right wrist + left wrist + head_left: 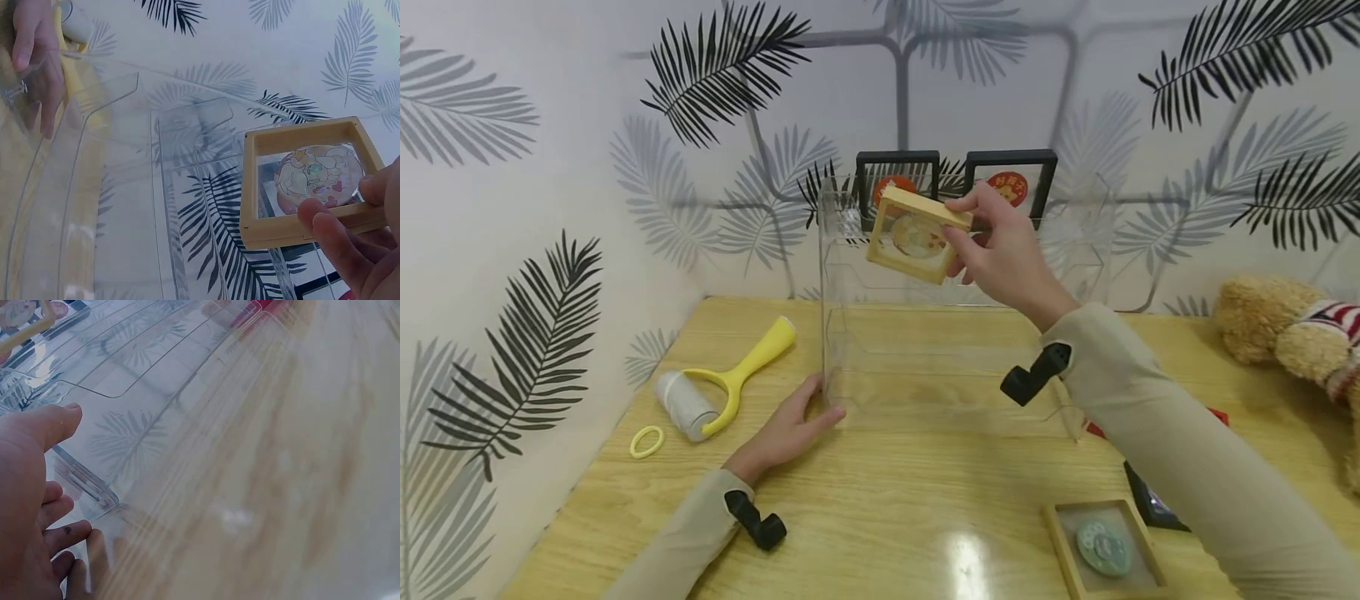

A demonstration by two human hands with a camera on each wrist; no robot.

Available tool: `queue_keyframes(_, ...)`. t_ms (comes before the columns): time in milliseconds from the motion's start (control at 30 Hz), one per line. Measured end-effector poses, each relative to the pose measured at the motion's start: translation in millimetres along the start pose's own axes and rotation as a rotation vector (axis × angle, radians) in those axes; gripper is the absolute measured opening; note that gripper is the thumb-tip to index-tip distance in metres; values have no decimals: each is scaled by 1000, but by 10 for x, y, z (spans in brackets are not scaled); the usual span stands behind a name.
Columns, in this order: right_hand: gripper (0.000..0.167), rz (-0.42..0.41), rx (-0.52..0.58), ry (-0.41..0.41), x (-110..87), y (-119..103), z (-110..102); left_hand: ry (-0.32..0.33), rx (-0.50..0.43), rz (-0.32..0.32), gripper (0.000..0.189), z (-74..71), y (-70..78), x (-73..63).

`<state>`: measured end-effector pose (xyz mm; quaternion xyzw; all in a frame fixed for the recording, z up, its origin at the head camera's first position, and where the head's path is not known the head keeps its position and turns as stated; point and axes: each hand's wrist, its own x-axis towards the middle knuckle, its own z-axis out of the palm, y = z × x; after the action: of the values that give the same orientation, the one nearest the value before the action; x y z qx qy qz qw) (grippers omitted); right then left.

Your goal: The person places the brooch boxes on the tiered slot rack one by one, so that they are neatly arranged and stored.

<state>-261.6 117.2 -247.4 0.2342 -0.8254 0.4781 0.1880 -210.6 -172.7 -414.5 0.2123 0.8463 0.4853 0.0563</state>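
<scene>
Between thumb and fingers my right hand (1003, 250) pinches a yellow display frame (917, 229) with a round cartoon badge (319, 178) inside its clear window. The frame is tilted, raised over a clear acrylic tiered rack (917, 333). In the rack's back tier stand two black display frames (857, 192), each showing a red round badge; the yellow frame partly covers the left one. My left hand (792, 425) rests at the rack's lower left corner, fingers loosely extended. In the left wrist view its thumb and fingertips lie right at the clear side panel (84, 478).
Left of the rack lie a yellow-handled lint roller (730, 383) and a yellow ring (647, 442). A wooden frame with a green badge (1105, 546) lies front right, near a black frame (1153, 504) and a red item partly under the right sleeve. A teddy bear (1300, 333) sits far right.
</scene>
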Motion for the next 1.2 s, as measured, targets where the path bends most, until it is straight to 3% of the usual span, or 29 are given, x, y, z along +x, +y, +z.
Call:
queue_keyframes(133,22,-43,-132,-26,83,49,79,5,0,-2,60,-10,52,-2)
queue_keyframes(367,24,-59,-277,-167,55,187,179,4,-12,5,59,14,73,2)
queue_keyframes(667,48,-103,-339,-118,-32,210,119,-5,10,0,60,4,63,17)
queue_keyframes(967,32,-193,-339,-69,-532,236,-144,23,20,24,61,43,-258,117)
queue_keyframes(1200,23,-238,-314,-95,-1035,266,-521,11,20,9,61,52,-327,123)
